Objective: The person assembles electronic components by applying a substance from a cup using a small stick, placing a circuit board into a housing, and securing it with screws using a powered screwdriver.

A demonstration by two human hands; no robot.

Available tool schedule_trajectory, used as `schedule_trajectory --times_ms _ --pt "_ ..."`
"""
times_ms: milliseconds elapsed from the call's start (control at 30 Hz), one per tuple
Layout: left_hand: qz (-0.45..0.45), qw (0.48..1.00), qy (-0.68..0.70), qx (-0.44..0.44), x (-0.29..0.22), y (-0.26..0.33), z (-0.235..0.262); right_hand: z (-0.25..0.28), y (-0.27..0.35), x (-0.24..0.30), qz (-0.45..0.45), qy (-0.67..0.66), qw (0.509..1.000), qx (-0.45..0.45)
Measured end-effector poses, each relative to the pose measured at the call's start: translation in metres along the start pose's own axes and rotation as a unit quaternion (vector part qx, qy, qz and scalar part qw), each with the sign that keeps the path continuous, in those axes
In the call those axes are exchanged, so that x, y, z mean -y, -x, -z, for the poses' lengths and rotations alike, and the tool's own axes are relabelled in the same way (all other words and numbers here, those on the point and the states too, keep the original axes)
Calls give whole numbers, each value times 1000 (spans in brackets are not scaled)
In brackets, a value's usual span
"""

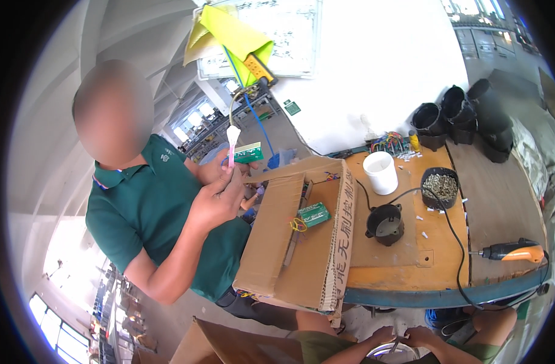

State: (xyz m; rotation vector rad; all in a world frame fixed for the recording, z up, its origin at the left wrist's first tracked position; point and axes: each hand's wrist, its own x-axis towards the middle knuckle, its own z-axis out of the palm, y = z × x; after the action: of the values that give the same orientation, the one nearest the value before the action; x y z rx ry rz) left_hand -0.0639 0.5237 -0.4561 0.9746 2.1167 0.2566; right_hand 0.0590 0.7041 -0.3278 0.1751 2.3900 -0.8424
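Observation:
At the bottom edge my left hand [381,335] and my right hand [421,337] are close together, fingers bent inward. Between them shows a small pale piece [400,332], too small to name; the fingertips are mostly hidden. Just below is a round, shiny, light-coloured rim [392,349]. Across from me, a co-worker in a green shirt [162,200] holds up a green circuit board [248,153] and a thin pink stick-like thing with a white end [232,134]. An open cardboard box [259,242] stands between us, with a green circuit board and yellow wires [314,215] in it.
A wooden workbench [374,276] carries a white tub [380,173], a black housing [386,224], a black container of small pale parts [440,187] and an orange-black power screwdriver [512,250]. Its cord crosses the bench. Several black housings [459,115] stand at the back right.

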Motion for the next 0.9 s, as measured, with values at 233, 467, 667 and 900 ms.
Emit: schedule_trajectory --times_ms 233,467,667,900 --pt "17 1000 21 10 -5 1 6 -8 -6 -9 18 10 1000 -14" --pt "16 999 44 -15 -13 9 13 -23 -17 -22 40 1 998 -38" --pt "14 999 39 -2 -12 8 15 -32 -26 -27 24 -1 1000 -15" --pt "3 999 42 13 -14 12 23 -33 -27 -29 19 13 1000 -5"
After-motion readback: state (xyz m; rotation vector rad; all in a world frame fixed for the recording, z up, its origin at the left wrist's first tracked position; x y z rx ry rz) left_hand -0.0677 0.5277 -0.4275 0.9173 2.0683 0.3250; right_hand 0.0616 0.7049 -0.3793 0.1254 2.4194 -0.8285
